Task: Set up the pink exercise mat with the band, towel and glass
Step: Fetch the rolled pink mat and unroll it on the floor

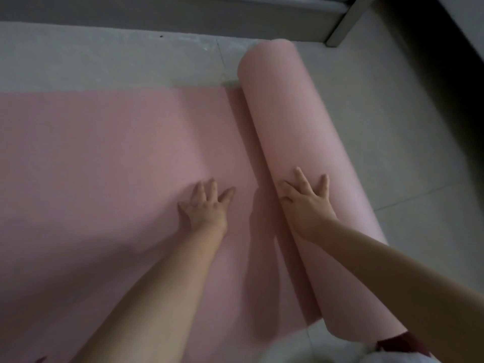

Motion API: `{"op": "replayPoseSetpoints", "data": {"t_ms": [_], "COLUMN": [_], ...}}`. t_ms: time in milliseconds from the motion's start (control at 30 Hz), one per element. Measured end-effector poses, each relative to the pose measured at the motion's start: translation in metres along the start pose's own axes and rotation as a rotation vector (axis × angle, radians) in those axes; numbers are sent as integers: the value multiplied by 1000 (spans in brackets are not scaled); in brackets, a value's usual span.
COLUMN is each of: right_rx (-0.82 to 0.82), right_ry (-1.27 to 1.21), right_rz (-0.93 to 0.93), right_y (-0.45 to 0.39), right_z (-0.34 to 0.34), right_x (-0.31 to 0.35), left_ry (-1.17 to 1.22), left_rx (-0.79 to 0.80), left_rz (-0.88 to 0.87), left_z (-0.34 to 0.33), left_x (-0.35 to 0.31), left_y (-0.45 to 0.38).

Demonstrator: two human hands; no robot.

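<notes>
Pink foam exercise mat, matte and faintly grained, lies partly unrolled across the pale grey tiled floor; its remaining length forms a smooth thick cylinder running away from you on the right. Your left hand rests flat on the unrolled sheet, fingers straight and spread. Your right hand presses the near side of the roll, fingers splayed over its curve, not curled around it. Grey metal post stands at the floor's far edge.
</notes>
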State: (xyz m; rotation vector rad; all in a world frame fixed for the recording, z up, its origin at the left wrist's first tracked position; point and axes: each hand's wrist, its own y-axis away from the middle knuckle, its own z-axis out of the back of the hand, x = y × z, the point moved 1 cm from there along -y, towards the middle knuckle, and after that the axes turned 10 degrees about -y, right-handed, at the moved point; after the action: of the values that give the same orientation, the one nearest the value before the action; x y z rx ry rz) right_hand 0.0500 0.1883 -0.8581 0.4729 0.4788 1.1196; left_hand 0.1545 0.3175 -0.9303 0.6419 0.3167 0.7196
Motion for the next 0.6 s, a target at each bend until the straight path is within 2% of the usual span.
{"op": "replayPoseSetpoints", "data": {"t_ms": [100,233,400,533,600], "right_rx": [85,109,-17,-97,-175], "right_ry": [-35,-99,96,63,122], "right_rz": [14,45,146,126,203], "right_y": [0,-11,-8,-5,-2], "right_z": [11,23,18,12,9], "right_x": [-18,-41,-64,-85,-97], "left_ry": [-52,-104,7,48,43], "left_rx": [47,76,76,50,56], "left_rz": [-105,-95,78,208,251], "left_z": [4,9,12,11,8], "left_x": [-14,-24,-54,-75,-82], "left_y": [-2,-8,-9,-14,-15]}}
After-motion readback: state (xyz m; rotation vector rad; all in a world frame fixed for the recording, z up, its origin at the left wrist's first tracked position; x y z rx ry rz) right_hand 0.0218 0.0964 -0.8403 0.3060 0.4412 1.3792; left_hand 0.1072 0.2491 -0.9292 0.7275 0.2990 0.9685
